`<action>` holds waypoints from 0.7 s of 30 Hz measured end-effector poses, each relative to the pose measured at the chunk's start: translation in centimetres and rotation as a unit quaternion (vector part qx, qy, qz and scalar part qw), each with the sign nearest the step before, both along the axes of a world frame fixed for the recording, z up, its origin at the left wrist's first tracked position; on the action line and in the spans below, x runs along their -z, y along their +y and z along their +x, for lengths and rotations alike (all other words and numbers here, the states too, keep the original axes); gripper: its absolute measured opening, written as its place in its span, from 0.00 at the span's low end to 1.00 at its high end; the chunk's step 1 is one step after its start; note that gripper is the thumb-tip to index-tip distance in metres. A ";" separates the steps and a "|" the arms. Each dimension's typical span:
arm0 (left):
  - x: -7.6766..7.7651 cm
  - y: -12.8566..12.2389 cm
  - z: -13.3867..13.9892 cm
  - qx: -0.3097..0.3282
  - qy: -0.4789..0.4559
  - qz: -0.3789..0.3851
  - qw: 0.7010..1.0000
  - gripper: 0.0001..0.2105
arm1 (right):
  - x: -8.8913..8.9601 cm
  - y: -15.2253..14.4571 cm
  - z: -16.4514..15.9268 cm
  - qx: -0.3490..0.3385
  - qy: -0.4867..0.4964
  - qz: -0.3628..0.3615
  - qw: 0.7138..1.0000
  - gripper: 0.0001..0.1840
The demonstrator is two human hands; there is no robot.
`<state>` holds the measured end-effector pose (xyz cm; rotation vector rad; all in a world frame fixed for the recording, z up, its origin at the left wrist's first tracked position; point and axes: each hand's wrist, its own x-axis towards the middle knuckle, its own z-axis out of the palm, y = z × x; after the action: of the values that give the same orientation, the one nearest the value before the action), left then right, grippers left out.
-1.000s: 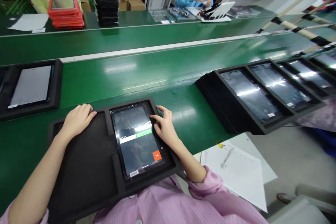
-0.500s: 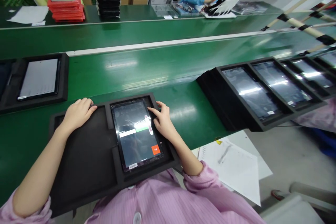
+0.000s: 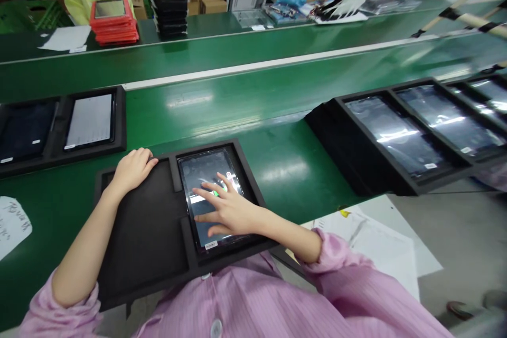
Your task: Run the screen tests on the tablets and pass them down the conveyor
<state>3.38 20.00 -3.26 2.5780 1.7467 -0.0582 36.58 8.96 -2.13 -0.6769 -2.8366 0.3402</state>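
A black foam tray [image 3: 142, 232] with two recesses lies in front of me at the edge of the green bench. Its left recess is bare; the right one holds a tablet [image 3: 204, 232] with a lit dark screen and a small white label at the bottom. My left hand [image 3: 133, 170] grips the tray's far left rim, fingers curled over it. Over the tablet screen, my right hand [image 3: 227, 210] spreads its fingers, hiding much of the display. Whether the fingertips touch the glass, I cannot tell.
At left stands another foam tray [image 3: 119, 137] with two tablets. A stack of foam trays [image 3: 336, 153] with tablets rises on the right. Papers [image 3: 380, 237] lie at lower right. Across the bench are red tablets [image 3: 114, 31], a black stack [image 3: 170, 13] and two people.
My right hand has moved left from the tablet's right edge to over its screen, fingers now spread. My left hand stays on the tray rim. The view has shifted slightly.
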 end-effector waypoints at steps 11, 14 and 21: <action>0.2 -0.1 -0.1 -0.003 -0.009 0.002 1.000 0.16 | 3.5 5.1 3.2 0.503 0.065 -0.037 0.861 0.27; 0.5 0.0 -0.2 0.001 -0.011 0.000 1.000 0.16 | 3.8 5.1 3.0 0.501 0.072 -0.052 0.861 0.28; 0.8 0.0 -0.6 -0.003 -0.032 -0.001 0.999 0.16 | 3.5 4.9 2.9 0.523 0.077 -0.041 0.848 0.27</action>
<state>2.77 19.97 -4.10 2.5432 1.7320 0.0221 39.53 13.87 -5.60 -1.9229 -1.8965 0.2816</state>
